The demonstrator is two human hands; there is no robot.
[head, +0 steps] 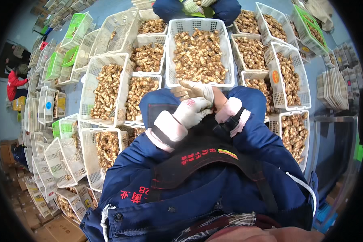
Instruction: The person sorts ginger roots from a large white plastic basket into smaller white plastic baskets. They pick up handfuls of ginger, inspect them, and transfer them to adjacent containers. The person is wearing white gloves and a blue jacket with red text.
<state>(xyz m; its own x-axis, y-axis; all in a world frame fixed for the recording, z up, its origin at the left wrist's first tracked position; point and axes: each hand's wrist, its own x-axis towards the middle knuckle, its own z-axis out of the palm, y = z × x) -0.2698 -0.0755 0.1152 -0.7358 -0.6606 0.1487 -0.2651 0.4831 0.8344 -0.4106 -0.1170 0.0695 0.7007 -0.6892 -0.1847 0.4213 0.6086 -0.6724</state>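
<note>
My left hand (191, 112), in a white knitted glove with red print, has its fingers at the wrist of my right hand, at the glove cuff. My right hand (195, 91) wears a white glove with a tan palm side; its fingers point left, and bare skin shows between cuff and pink sleeve. Both hands are over my lap, at the near edge of a white plastic crate (170, 54) of brown-and-cream mushrooms (199, 57). Whether the left fingers pinch the cuff is partly hidden.
Crates of mushrooms stand left (87, 90) and right (302, 78). A person (196, 7) in gloves sits across the central crate. Another person in red (14, 86) is at the far left. Cardboard boxes (60, 228) lie lower left; stacked crates (332, 87) stand right.
</note>
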